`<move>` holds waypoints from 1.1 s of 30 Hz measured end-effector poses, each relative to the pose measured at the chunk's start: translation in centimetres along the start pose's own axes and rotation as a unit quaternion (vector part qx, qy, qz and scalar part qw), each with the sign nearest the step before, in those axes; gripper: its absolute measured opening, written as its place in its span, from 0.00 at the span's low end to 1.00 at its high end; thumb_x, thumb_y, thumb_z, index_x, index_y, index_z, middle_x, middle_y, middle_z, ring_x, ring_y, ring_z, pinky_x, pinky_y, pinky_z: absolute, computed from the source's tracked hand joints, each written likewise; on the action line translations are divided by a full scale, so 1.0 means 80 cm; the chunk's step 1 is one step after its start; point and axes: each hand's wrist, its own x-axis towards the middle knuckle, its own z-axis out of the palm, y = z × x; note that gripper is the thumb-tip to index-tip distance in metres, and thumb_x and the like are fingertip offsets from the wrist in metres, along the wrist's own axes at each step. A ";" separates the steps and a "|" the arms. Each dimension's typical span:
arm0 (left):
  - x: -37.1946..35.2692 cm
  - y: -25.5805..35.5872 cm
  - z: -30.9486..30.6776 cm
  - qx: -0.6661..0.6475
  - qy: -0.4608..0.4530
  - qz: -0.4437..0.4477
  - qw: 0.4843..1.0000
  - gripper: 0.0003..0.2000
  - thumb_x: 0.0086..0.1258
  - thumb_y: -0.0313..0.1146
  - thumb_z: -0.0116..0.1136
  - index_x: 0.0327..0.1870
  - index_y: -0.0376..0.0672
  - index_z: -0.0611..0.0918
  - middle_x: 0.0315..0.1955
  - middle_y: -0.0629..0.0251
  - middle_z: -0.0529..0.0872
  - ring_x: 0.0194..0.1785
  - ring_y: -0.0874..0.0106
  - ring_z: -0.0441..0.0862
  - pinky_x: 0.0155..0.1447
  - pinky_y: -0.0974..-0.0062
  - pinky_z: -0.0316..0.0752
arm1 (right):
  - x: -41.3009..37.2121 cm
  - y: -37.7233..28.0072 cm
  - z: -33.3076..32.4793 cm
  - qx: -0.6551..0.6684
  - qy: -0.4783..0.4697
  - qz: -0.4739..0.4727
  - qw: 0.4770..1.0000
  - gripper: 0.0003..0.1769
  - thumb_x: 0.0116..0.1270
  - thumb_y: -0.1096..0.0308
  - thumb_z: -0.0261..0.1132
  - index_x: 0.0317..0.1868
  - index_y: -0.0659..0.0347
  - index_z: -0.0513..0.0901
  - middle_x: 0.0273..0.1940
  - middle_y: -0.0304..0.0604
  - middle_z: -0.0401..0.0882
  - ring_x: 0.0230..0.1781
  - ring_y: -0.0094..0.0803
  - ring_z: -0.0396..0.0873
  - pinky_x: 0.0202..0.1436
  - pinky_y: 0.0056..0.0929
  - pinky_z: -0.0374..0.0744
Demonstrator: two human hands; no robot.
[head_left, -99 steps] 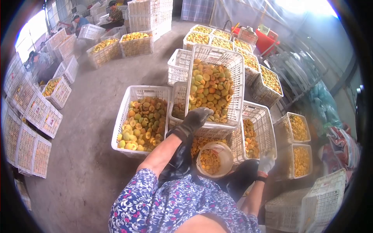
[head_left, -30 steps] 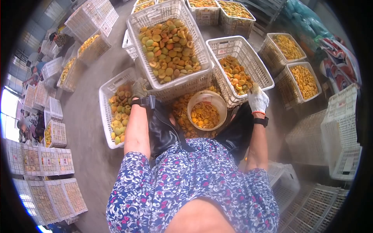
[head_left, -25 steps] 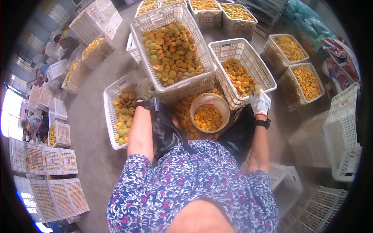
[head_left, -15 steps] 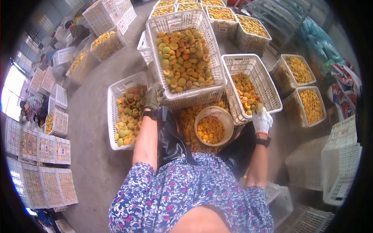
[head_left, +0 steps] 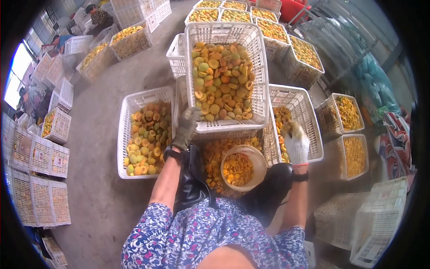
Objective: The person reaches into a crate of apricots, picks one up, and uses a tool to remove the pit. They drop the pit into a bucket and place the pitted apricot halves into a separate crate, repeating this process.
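- Left hand (head_left: 186,127), in a dark glove, curls tight around the near corner of the top crate (head_left: 226,32), which is full of cut yellow fruit.
- Right hand (head_left: 295,142), in a white glove, lies over the right crate (head_left: 295,96). I cannot tell if it holds anything.
- Between both arms sits a round tub (head_left: 244,151) of fruit halves.

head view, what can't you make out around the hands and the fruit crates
All in the head view:
- Left hand: the dark glove hides whether its fingers grip the top crate corner or only rest there.
- Right hand: blur at the white glove's tips hides whether it holds fruit.
- Fruit beneath the top crate: mostly covered by that crate and the bucket.
- People at the upper left: too small, warped by the lens edge.
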 end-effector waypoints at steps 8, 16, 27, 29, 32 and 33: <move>0.024 0.027 0.110 0.557 -0.177 0.342 0.736 0.11 0.65 0.37 0.53 0.46 0.51 0.82 0.37 0.63 0.83 0.43 0.63 0.82 0.47 0.64 0.75 | 0.215 -0.092 -0.049 -0.130 0.063 -0.151 0.978 0.14 0.60 0.67 0.66 0.46 0.56 0.79 0.36 0.44 0.82 0.34 0.41 0.83 0.36 0.34 0.81; 0.027 -0.031 0.102 0.577 -0.270 0.181 0.749 0.15 0.64 0.42 0.55 0.51 0.52 0.80 0.37 0.59 0.85 0.42 0.59 0.84 0.47 0.63 0.77 | 0.386 -0.071 -0.114 -0.441 0.089 -0.272 0.851 0.15 0.64 0.57 0.60 0.48 0.51 0.80 0.39 0.46 0.82 0.36 0.45 0.82 0.35 0.40 0.80; 0.027 -0.047 0.123 0.582 -0.277 0.171 0.745 0.14 0.63 0.45 0.58 0.44 0.48 0.80 0.41 0.61 0.82 0.47 0.61 0.80 0.48 0.59 0.75 | 0.535 -0.025 0.108 -0.256 -0.035 -0.242 0.935 0.18 0.60 0.58 0.59 0.50 0.51 0.80 0.46 0.50 0.82 0.48 0.48 0.80 0.52 0.42 0.77; 0.027 -0.054 0.126 0.589 -0.269 0.183 0.740 0.14 0.62 0.44 0.58 0.45 0.49 0.79 0.42 0.62 0.82 0.49 0.62 0.80 0.49 0.59 0.75 | 0.481 -0.092 0.156 -0.150 -0.065 -0.167 0.972 0.17 0.60 0.60 0.58 0.50 0.51 0.80 0.44 0.50 0.82 0.47 0.47 0.80 0.52 0.42 0.77; 0.032 -0.071 0.134 0.618 -0.270 0.144 0.725 0.12 0.63 0.39 0.56 0.47 0.52 0.79 0.42 0.66 0.81 0.50 0.64 0.78 0.48 0.57 0.75 | 0.469 -0.130 0.223 -0.160 -0.099 -0.157 0.969 0.18 0.60 0.60 0.58 0.51 0.50 0.78 0.43 0.50 0.82 0.45 0.48 0.80 0.51 0.43 0.77; 0.034 -0.074 0.135 0.620 -0.274 0.140 0.722 0.12 0.63 0.39 0.56 0.47 0.52 0.79 0.42 0.66 0.81 0.50 0.64 0.78 0.48 0.57 0.75 | 0.472 -0.129 0.248 -0.162 -0.075 -0.175 0.968 0.18 0.61 0.59 0.58 0.52 0.50 0.78 0.44 0.50 0.82 0.45 0.49 0.80 0.50 0.43 0.77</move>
